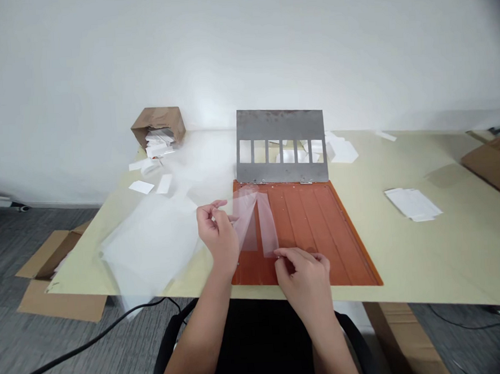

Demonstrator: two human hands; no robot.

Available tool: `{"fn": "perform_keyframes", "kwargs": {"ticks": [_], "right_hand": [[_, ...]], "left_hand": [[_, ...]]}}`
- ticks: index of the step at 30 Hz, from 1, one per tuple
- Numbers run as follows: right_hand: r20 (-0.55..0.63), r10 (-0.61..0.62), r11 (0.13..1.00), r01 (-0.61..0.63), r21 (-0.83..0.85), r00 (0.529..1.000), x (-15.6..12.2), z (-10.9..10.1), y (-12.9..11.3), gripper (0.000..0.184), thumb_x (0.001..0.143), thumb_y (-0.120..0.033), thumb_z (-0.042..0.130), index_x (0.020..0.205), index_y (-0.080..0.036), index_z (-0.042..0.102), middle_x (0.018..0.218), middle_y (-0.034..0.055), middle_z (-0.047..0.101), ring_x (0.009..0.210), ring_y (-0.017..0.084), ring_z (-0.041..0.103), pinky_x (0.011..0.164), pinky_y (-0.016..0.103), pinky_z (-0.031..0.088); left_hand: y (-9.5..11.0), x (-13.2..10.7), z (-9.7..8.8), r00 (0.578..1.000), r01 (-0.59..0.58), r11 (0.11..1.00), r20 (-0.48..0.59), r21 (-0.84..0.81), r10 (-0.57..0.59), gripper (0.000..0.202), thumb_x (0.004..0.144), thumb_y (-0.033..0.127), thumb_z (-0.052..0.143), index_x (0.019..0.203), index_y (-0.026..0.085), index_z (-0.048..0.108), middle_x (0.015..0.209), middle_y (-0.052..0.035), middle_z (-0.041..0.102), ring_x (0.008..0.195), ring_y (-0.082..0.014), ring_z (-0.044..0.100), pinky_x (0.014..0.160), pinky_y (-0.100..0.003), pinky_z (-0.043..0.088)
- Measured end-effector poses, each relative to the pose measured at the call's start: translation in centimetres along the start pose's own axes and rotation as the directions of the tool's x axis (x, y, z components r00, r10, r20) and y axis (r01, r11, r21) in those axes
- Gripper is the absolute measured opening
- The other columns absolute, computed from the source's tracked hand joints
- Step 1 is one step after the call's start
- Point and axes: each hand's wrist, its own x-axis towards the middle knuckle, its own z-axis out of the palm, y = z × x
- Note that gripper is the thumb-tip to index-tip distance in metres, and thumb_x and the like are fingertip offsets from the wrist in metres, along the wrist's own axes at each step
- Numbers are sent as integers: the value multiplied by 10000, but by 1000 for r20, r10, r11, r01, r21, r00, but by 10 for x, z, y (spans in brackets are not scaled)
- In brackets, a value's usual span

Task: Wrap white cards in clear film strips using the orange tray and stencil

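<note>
An orange grooved base plate [312,228] lies on the table in front of me, with a grey metal lid [280,123] with several rectangular windows hinged up at its far edge. My left hand [217,234] pinches a clear plastic strip [246,215] and holds it over the plate's left part. My right hand [304,271] pinches the near end of a second clear strip [267,222], which lies along a groove of the plate.
A heap of clear plastic sheets [152,244] lies left of the plate. A tipped brown box [159,125] spills white cards at the back left. White cards [412,202] lie to the right, cardboard [498,163] at the far right. A box [56,272] and a black cable [73,350] are on the floor.
</note>
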Motion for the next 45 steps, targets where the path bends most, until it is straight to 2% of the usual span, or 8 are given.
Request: {"fn": "perform_keyframes", "kwargs": {"ticks": [11, 21, 27, 34, 45], "right_hand": [[3, 6, 1000, -6, -8, 1000, -2, 0, 2, 250, 832, -186, 465, 837, -224, 712, 847, -1, 768, 767, 187, 702, 922, 418, 289], [-8, 10, 1000, -10, -13, 1000, -4, 0, 0, 262, 836, -189, 459, 833, -218, 720, 843, 7, 770, 762, 188, 697, 936, 420, 285], [1, 15, 1000, -15, -7, 1000, -4, 0, 1, 260, 840, -186, 460, 824, -225, 716, 827, 2, 766, 750, 184, 691, 950, 425, 277], [27, -10, 1000, 10, -30, 1000, -4, 0, 0, 248, 866, -184, 478, 890, -230, 720, 888, 19, 757, 800, 185, 679, 974, 441, 247], [74, -26, 998, 31, -63, 997, -3, 4, 3, 205, 932, -296, 538, 967, -270, 738, 859, 7, 665, 756, 157, 617, 845, 390, 245]], "left_hand": [[2, 1, 1, 1000, -4, 1000, -8, -24, 4, 93, 905, 174, 431, 819, 209, 434, 1008, -10, 655, 496, -49, 622, 512, -202, 459], [1, 2, 2, 999, -18, 999, -30, -37, 16, 90, 903, 164, 425, 823, 204, 431, 997, -8, 656, 490, -52, 628, 515, -202, 493], [0, 2, 2, 999, -7, 998, -38, -64, 5, 70, 893, 181, 440, 830, 209, 424, 1014, -31, 662, 479, -55, 602, 364, -162, 419], [-1, 3, -1, 1000, -9, 997, -13, -75, 8, 67, 883, 182, 441, 827, 207, 414, 1014, -34, 665, 480, -63, 623, 358, -160, 434], [6, 2, -8, 1000, -12, 994, -7, -108, 11, 88, 929, 232, 426, 845, 209, 412, 1006, -37, 681, 474, -67, 636, 359, -154, 431]]}}
